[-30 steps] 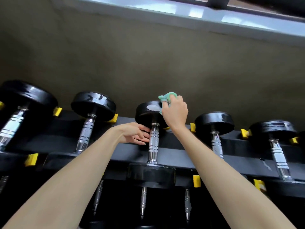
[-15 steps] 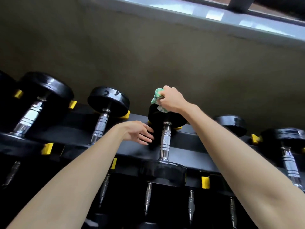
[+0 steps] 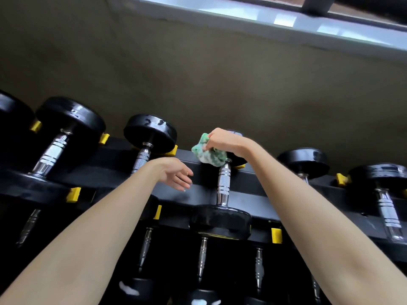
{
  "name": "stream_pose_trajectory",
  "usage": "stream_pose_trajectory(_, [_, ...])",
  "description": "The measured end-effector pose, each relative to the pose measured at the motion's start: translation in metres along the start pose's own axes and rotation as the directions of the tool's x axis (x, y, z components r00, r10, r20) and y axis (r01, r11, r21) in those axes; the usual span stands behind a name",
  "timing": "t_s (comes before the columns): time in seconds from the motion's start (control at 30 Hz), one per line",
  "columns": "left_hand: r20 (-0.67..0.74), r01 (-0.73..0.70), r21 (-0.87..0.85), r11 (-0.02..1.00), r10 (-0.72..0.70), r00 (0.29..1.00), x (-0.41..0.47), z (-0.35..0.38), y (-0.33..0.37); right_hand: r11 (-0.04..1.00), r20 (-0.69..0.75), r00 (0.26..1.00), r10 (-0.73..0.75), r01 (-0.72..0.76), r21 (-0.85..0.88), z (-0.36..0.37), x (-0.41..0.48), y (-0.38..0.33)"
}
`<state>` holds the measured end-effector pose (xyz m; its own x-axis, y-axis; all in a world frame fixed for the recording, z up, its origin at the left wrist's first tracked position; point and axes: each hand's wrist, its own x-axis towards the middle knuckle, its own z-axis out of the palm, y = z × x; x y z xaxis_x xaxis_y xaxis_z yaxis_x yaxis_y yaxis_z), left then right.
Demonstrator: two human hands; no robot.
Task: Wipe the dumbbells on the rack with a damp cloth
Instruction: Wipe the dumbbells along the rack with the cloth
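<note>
A row of black dumbbells with chrome handles lies on the black rack [image 3: 286, 208]. My right hand [image 3: 226, 142] grips a green and white cloth [image 3: 209, 154] and presses it on the far head of the middle dumbbell [image 3: 222, 186], most of that head hidden by hand and cloth. My left hand [image 3: 176, 175] hovers with relaxed fingers over the rack rail, just left of that dumbbell's handle, holding nothing.
More dumbbells lie to the left [image 3: 149, 133] and right [image 3: 304, 159], parted by yellow stops [image 3: 73, 194]. A lower tier of smaller dumbbells [image 3: 201, 256] shows beneath. A drab wall [image 3: 198, 73] and a window ledge [image 3: 286, 20] rise behind the rack.
My right hand brought the cloth from the top of the far head down over its left near side. My left hand drew away from the handle. The view shifted right.
</note>
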<state>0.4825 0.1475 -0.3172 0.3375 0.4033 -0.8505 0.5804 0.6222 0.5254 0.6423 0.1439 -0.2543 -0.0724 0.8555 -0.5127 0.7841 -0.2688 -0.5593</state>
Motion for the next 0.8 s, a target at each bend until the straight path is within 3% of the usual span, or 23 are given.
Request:
stream_pose_trajectory(0.07, [-0.009,-0.008,0.007,1.0,0.008,1.0,-0.003,-0.001,0.0,0.901,0.001,0.999,0.044,-0.04,0.431,-0.002,-0.009,0.012])
stream_pose_trajectory(0.13, [-0.003,-0.028,0.008,1.0,0.028,1.0,-0.006,0.0,0.001,0.662,0.05,0.998,0.045,-0.067,0.747,-0.003,-0.017,0.028])
stream_pose_trajectory(0.23, [0.079,-0.098,-0.081,0.992,0.105,0.991,-0.012,0.005,0.004,0.372,0.114,0.991,-0.065,-0.082,0.925,0.004,-0.03,0.047])
stream_pose_trajectory(0.37, [0.199,-0.282,-0.363,0.888,0.369,0.908,-0.023,0.014,0.012,0.121,0.107,0.991,-0.074,-0.098,0.988,0.016,-0.045,0.062])
stream_pose_trajectory(0.43, [0.202,-0.338,-0.433,0.836,0.455,0.867,-0.026,0.017,0.017,0.064,0.084,0.994,-0.072,-0.079,0.995,0.019,-0.05,0.067])
stream_pose_trajectory(0.53, [0.134,-0.37,-0.434,0.821,0.465,0.875,-0.029,0.022,0.022,0.022,0.048,0.997,-0.059,-0.047,0.999,0.021,-0.055,0.074])
stream_pose_trajectory(0.67, [0.044,-0.368,-0.477,0.798,0.439,0.897,-0.029,0.028,0.023,0.092,0.032,0.999,-0.007,-0.031,0.995,0.022,-0.058,0.083])
stream_pose_trajectory(0.8, [-0.091,-0.465,-0.456,0.759,0.48,0.872,-0.027,0.037,0.028,0.159,0.013,0.998,0.064,-0.023,0.987,0.025,-0.057,0.09])
